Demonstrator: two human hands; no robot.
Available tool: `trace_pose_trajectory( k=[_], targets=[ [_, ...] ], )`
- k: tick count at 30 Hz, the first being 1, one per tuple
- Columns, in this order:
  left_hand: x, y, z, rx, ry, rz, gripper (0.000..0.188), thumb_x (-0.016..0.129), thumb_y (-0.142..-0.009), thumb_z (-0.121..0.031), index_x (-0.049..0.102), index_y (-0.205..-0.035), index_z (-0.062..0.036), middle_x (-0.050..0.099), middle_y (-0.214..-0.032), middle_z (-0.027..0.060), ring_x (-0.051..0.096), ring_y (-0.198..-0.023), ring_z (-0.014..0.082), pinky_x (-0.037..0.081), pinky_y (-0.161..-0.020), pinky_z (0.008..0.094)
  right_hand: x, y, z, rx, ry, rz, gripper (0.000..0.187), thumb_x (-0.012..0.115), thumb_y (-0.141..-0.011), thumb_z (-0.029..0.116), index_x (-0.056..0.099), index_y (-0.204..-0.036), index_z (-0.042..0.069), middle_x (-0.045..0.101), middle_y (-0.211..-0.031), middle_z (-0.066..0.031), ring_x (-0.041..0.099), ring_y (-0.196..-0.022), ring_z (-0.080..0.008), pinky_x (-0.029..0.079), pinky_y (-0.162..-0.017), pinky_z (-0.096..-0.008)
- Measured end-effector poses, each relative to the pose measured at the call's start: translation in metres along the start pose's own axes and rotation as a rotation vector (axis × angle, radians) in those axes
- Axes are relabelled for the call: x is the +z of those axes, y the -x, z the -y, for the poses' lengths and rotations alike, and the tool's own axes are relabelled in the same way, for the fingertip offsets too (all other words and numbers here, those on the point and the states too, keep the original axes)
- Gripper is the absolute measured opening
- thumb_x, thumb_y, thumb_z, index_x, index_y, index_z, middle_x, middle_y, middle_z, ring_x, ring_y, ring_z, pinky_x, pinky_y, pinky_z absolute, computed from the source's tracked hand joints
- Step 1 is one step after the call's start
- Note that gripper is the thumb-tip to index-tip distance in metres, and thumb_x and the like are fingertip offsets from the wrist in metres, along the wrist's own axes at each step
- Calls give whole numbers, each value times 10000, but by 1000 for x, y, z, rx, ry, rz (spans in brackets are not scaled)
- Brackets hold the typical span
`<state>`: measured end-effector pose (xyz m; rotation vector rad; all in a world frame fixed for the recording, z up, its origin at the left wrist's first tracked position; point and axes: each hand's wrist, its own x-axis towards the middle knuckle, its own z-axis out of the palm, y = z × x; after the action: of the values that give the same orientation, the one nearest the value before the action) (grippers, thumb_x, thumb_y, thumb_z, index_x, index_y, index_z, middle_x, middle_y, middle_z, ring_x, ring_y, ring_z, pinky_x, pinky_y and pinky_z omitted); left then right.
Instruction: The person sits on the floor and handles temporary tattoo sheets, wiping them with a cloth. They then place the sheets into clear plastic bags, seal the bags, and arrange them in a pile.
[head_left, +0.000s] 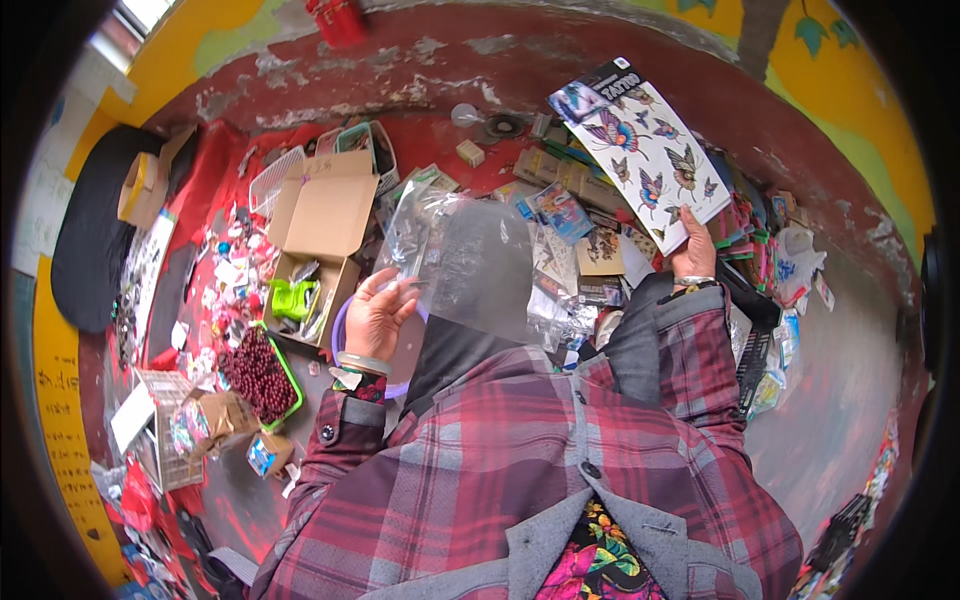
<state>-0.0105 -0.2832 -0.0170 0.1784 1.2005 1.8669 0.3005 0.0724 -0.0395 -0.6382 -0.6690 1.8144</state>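
The widest thing here is the painted wall [450, 55], red below and yellow above, curving round a floor [830, 400] where goods lie in loose heaps. Ahead and to the right, a broad spread of packets [562, 212] lies overlapping and unsorted, so there seems to be plenty left in the heap besides the one piece lifted out. To the left, a cardboard box [322, 215] stands with its flap up and a bright green item [292, 298] inside, close to a purple tub [397, 390] partly hidden by the left forearm. The butterfly sheet [655, 150] is held up at the right, above the packets, its printed side showing whole; whether it has a thin wrapper of its own I cannot tell. The clear bag [470, 260] is spread before the knee, well apart from the sheet, and looks empty, so as far as can be judged the two are separated and neither is put down. Farther left, dark red beads [257, 378] fill a green tray [290, 375]. The right hand [693, 250] is clamped on the sheet's lower edge, thumb over the face; the left hand [378, 312], fingers half curled, appears to pinch the bag's left edge lightly.
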Motion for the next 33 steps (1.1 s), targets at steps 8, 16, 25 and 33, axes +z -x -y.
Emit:
trace_pose_trajectory(
  k=[8, 16, 25, 33],
  targets=[
    [-33, -25, 5, 551, -713, -381, 720, 633, -793, -45, 226, -1387, -38, 356, -1294, 148, 491, -1031, 154, 455, -766, 245, 2, 11, -1, 49, 28, -35, 432, 647, -811, 50, 487, -1211, 21, 585, -1145, -83, 588, -1004, -215, 472, -884, -388],
    [73, -23, -13, 842, -1190, 159, 239, 597, -797, -55, 588, -1034, -26, 573, -1069, 154, 531, -1014, 303, 405, -887, 370, -2, 30, 3, 32, 20, -18, 393, 638, -822, 54, 510, -1193, 31, 589, -1129, -67, 566, -1023, -207, 431, -928, -383],
    [71, 1, 27, 629, -1852, 594, 676, 602, -824, -298, 311, -1372, -30, 168, -1458, 239, 108, -1376, 364, 122, -1098, 459, -8, 37, 12, 45, 7, 30, 412, 635, -833, 92, 485, -1211, 19, 569, -1167, -91, 546, -1076, -222, 421, -945, -403],
    [13, 5, 6, 743, -1353, 193, 587, 642, -792, -144, 407, -1310, 1, 294, -1419, 225, 254, -1337, 348, 217, -1078, 379, -42, 39, 47, -2, -63, 19, 453, 620, -848, 120, 445, -1254, 22, 536, -1223, -113, 522, -1109, -264, 403, -968, -440]
  ],
)
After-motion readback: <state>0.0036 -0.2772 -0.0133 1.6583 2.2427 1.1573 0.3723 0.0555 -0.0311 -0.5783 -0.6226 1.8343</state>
